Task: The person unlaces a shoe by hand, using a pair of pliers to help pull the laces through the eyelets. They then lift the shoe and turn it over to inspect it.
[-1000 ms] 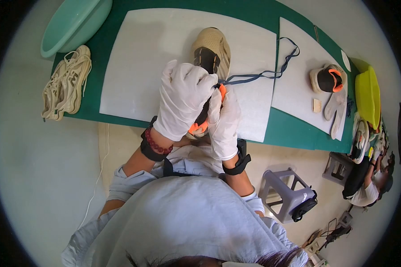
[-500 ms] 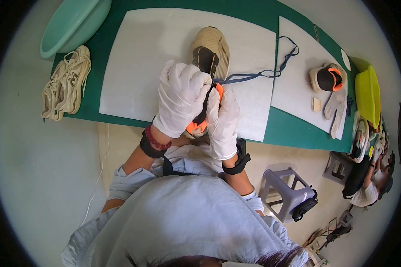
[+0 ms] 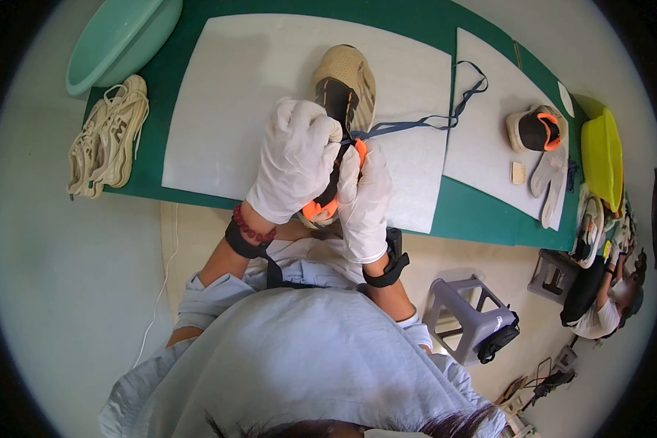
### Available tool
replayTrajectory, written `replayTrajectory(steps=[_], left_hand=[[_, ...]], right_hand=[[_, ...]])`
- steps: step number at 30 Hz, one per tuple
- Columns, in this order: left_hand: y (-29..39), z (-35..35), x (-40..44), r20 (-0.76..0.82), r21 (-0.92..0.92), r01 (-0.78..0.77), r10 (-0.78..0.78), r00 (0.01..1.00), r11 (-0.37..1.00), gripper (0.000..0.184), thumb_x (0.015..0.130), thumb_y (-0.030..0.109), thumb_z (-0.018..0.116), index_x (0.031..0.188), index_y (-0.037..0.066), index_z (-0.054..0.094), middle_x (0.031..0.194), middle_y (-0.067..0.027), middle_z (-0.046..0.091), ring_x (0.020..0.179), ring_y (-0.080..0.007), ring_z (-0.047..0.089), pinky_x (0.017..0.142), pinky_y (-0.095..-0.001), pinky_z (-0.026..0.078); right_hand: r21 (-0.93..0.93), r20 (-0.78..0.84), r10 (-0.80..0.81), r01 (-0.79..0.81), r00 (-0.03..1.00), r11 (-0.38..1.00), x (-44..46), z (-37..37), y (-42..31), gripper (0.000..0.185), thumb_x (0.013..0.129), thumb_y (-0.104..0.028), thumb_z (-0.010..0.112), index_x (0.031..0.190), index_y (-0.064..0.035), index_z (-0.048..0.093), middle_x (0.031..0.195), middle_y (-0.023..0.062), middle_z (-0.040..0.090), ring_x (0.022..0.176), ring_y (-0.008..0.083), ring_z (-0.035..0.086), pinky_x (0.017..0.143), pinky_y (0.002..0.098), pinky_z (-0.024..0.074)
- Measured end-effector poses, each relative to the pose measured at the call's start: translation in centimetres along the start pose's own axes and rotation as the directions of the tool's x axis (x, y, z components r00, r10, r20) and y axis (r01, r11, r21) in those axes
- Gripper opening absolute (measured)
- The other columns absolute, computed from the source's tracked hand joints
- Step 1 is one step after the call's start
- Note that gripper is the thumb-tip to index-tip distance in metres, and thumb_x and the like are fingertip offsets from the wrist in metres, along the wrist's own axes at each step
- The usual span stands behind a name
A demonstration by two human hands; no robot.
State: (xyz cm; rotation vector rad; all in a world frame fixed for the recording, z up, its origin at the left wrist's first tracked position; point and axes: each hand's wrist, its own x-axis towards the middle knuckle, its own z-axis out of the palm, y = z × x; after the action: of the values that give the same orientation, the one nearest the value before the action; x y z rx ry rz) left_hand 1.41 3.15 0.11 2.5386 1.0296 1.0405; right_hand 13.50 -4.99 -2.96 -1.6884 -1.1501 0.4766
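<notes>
A beige sneaker [image 3: 363, 69] with a black tongue and orange collar lining lies toe-away in front of me. My left hand [image 3: 292, 157], in a white glove, is closed at the shoe's left side, its fingertips pinching a dark blue shoelace [image 3: 409, 126] near the eyelets. The gloved fingers of my right hand [image 3: 369, 201] are closed on the right edge of the shoe opening, by the orange lining. From the eyelets, the long loose part of the lace trails rightward over the white board [image 3: 233, 95]. Both hands hide the middle of the shoe.
At left stand a pair of laced sneakers [image 3: 117, 139] and a green basin [image 3: 117, 47]. On the right board are another sneaker [image 3: 536, 131], insoles [image 3: 551, 179] and a small beige block [image 3: 518, 172]. Beyond sits a yellow-green basin [image 3: 602, 160]. A stool [image 3: 474, 317] and another person [image 3: 606, 310] are at right.
My left hand has shifted slightly down, and its wrist has moved a little left. My right hand stays almost in place on the shoe.
</notes>
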Motion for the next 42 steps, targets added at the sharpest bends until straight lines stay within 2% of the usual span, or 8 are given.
replayTrajectory(steps=[3,15,18,24,27,30,39,42], left_hand=[[0.0,-0.1,-0.1,0.013,-0.055,0.013,-0.013,1.000,0.998,0.022,0.081,0.004,0.071,0.101,0.008,0.063,0.109,-0.0133,0.054,0.109,-0.0389,0.052,0.097,-0.0502,0.044],[-0.2,-0.3,0.0,0.011,-0.079,-0.024,0.025,1.000,0.997,0.025,0.082,0.005,0.070,0.105,0.008,0.062,0.109,-0.0138,0.055,0.109,-0.0386,0.053,0.097,-0.0497,0.044],[0.6,-0.9,0.3,0.070,-0.017,0.038,-0.037,0.997,0.999,0.029,0.081,0.005,0.073,0.108,0.009,0.063,0.109,-0.0120,0.058,0.107,-0.0366,0.056,0.094,-0.0493,0.047],[3.1,-3.2,1.9,0.115,0.239,-0.022,-0.006,0.993,0.971,0.033,0.079,0.010,0.078,0.109,0.011,0.065,0.105,-0.0069,0.062,0.104,-0.0318,0.059,0.091,-0.0473,0.049],[3.7,-2.2,1.7,0.189,0.306,0.036,-0.097,0.977,0.951,0.031,0.080,0.012,0.079,0.108,0.012,0.066,0.101,-0.0050,0.062,0.099,-0.0301,0.060,0.088,-0.0469,0.048],[3.3,-1.1,1.4,0.168,0.299,0.064,-0.118,0.979,0.952,0.026,0.080,0.014,0.078,0.104,0.013,0.067,0.096,-0.0041,0.061,0.094,-0.0293,0.059,0.086,-0.0461,0.048],[1.4,0.6,0.5,-0.105,0.017,0.041,-0.039,0.994,0.999,0.015,0.078,0.013,0.077,0.088,0.017,0.067,0.091,-0.0003,0.059,0.091,-0.0279,0.058,0.090,-0.0465,0.045],[1.1,0.7,0.1,-0.066,-0.019,0.090,-0.091,0.994,0.996,0.017,0.078,0.013,0.077,0.089,0.017,0.065,0.094,-0.0010,0.059,0.095,-0.0289,0.058,0.091,-0.0476,0.043]], right_hand=[[-0.008,-0.008,-0.003,0.003,1.000,1.000,0.0,0.0,0.0,0.013,0.107,-0.017,0.061,0.105,-0.0041,0.062,0.090,0.0202,0.061,0.079,0.0409,0.064,0.071,0.0442,0.0527],[-0.006,-0.025,-0.016,0.015,1.000,1.000,0.1,0.1,-0.2,0.012,0.107,-0.017,0.062,0.104,-0.0044,0.062,0.089,0.0192,0.061,0.077,0.0408,0.063,0.069,0.0440,0.0525],[-0.007,-0.035,-0.034,0.034,0.999,0.999,0.1,0.1,-0.2,0.012,0.106,-0.017,0.062,0.106,-0.0046,0.062,0.089,0.0191,0.061,0.078,0.0408,0.064,0.069,0.0443,0.0527],[-0.066,-0.012,-0.040,0.040,0.999,0.997,0.1,0.0,-0.1,0.011,0.105,-0.016,0.063,0.109,-0.0054,0.063,0.092,0.0190,0.063,0.080,0.0409,0.066,0.070,0.0452,0.0534],[-0.059,-0.022,-0.063,0.062,0.998,0.996,0.1,0.2,0.2,0.011,0.106,-0.016,0.063,0.109,-0.0056,0.063,0.092,0.0190,0.063,0.081,0.0410,0.066,0.070,0.0454,0.0535],[-0.043,-0.024,-0.057,0.056,0.998,0.998,0.2,0.0,-0.1,0.012,0.106,-0.017,0.062,0.109,-0.0051,0.063,0.091,0.0192,0.063,0.081,0.0411,0.066,0.070,0.0452,0.0534],[0.028,-0.001,-0.016,0.016,1.000,0.999,0.1,-0.1,-0.5,0.013,0.108,-0.017,0.061,0.106,-0.0043,0.061,0.090,0.0200,0.060,0.080,0.0411,0.063,0.070,0.0449,0.0520],[-0.019,0.011,-0.023,0.023,1.000,1.000,0.1,-0.1,-0.3,0.013,0.108,-0.017,0.061,0.104,-0.0043,0.061,0.089,0.0200,0.060,0.079,0.0412,0.063,0.070,0.0448,0.0517]])
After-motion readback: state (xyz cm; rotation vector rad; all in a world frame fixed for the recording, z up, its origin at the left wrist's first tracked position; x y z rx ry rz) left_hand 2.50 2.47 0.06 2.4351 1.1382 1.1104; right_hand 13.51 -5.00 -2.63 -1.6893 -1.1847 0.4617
